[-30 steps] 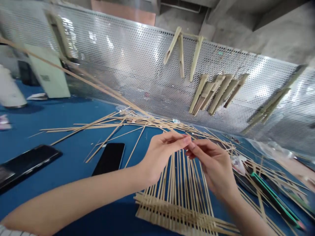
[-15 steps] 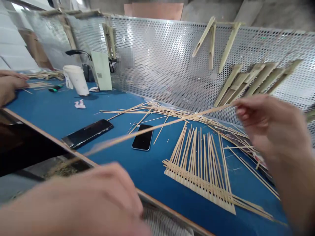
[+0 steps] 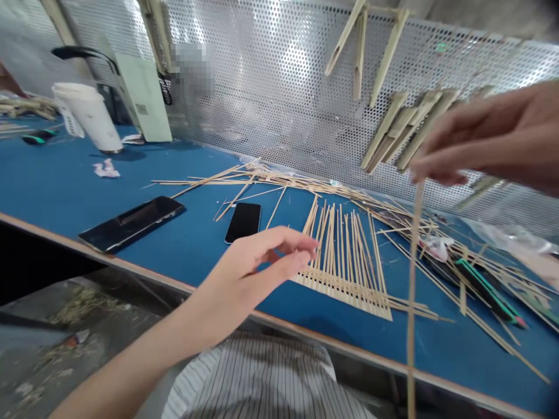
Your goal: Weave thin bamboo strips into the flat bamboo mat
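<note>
Whereas earlier frame shows it slanting leftward, bamboo strip (image 3: 413,279) now hangs nearly upright from pinched fingers of right hand (image 3: 493,134), right of part-woven mat (image 3: 345,284); left hand (image 3: 262,262) loosely curled near mat, cannot tell if tips meet; strip pale, narrow, slightly blurred; blue tabletop (image 3: 196,238) bears scattered strips (image 3: 297,181); perforated metal panel (image 3: 262,105) behind.

Strip (image 3: 411,285) (near-vertical) in right hand (image 3: 498,139)

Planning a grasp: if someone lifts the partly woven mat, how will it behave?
The mat looks light, being made of thin strips. Its far ends would probably splay, since crosswise strips bind only the near part. It might snag, with crosswise ends jutting out at right.
</note>
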Demonstrator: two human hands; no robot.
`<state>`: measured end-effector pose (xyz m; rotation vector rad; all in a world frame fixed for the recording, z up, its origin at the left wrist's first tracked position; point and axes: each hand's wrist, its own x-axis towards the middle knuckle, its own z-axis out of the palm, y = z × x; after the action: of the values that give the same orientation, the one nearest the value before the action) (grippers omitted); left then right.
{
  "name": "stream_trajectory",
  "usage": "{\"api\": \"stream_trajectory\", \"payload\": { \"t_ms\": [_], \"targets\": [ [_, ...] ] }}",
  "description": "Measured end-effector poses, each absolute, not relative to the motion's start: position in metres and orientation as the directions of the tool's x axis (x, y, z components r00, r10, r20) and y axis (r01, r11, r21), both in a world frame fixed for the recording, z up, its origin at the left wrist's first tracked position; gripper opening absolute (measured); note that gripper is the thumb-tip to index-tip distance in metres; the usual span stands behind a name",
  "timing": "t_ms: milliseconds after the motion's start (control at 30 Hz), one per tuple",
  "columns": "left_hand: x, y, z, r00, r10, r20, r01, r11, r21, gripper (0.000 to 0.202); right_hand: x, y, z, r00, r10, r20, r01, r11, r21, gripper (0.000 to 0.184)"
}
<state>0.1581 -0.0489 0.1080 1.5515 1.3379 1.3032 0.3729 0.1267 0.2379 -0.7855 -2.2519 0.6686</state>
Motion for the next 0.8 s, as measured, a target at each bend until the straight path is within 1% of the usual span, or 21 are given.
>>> {"api": "stream_trajectory", "payload": {
  "t_ms": [33, 67, 100, 167, 200, 300, 367, 433, 600, 733, 800],
  "targets": [
    [0.164, -0.04, 0.105, -0.065, 0.956, 0.287, 0.284, -0.258, 0.924, 0.015, 0.372, 0.118, 0.231, -0.713, 0.645, 0.274, 0.438, 0.716, -0.544, 0.012],
    [0.17, -0.031, 0.102, -0.086, 0.935, 0.343, 0.284, -0.307, 0.908, 0.016, 0.37, 0.109, 0.222, -0.754, 0.621, 0.213, 0.464, 0.734, -0.496, 0.012],
    [0.177, -0.022, 0.099, -0.107, 0.912, 0.395, 0.282, -0.353, 0.892, 0.016, 0.368, 0.1, 0.213, -0.776, 0.609, 0.161, 0.475, 0.734, -0.486, 0.014],
    [0.189, -0.007, 0.094, -0.131, 0.88, 0.456, 0.261, -0.413, 0.873, 0.015, 0.363, 0.086, 0.193, -0.802, 0.584, 0.125, 0.45, 0.729, -0.515, 0.011],
    [0.194, -0.002, 0.092, -0.133, 0.874, 0.467, 0.246, -0.428, 0.87, 0.013, 0.361, 0.08, 0.184, -0.805, 0.574, 0.15, 0.423, 0.733, -0.532, 0.009],
    [0.2, 0.004, 0.09, -0.1, 0.874, 0.476, 0.211, -0.449, 0.868, 0.008, 0.358, 0.067, 0.159, -0.73, 0.632, 0.261, 0.39, 0.698, -0.601, 0.009],
    [0.198, 0.004, 0.093, -0.067, 0.872, 0.485, 0.22, -0.461, 0.86, 0.007, 0.358, 0.06, 0.15, -0.685, 0.652, 0.326, 0.35, 0.687, -0.637, 0.01],
    [0.193, 0.002, 0.098, -0.033, 0.862, 0.506, 0.265, -0.481, 0.836, 0.008, 0.358, 0.055, 0.147, -0.65, 0.672, 0.354, 0.331, 0.67, -0.664, 0.009],
    [0.183, -0.001, 0.112, 0.024, 0.832, 0.554, 0.437, -0.507, 0.743, 0.009, 0.353, 0.05, 0.146, -0.578, 0.749, 0.324, 0.295, 0.562, -0.772, 0.006],
    [0.18, 0.001, 0.115, 0.054, 0.819, 0.571, 0.494, -0.519, 0.698, 0.01, 0.347, 0.053, 0.141, -0.537, 0.791, 0.293, 0.223, 0.469, -0.855, 0.01],
    [0.179, 0.004, 0.117, 0.047, 0.824, 0.564, 0.514, -0.504, 0.694, 0.01, 0.344, 0.055, 0.14, -0.507, 0.813, 0.286, 0.178, 0.423, -0.888, 0.014]
  ]
}}
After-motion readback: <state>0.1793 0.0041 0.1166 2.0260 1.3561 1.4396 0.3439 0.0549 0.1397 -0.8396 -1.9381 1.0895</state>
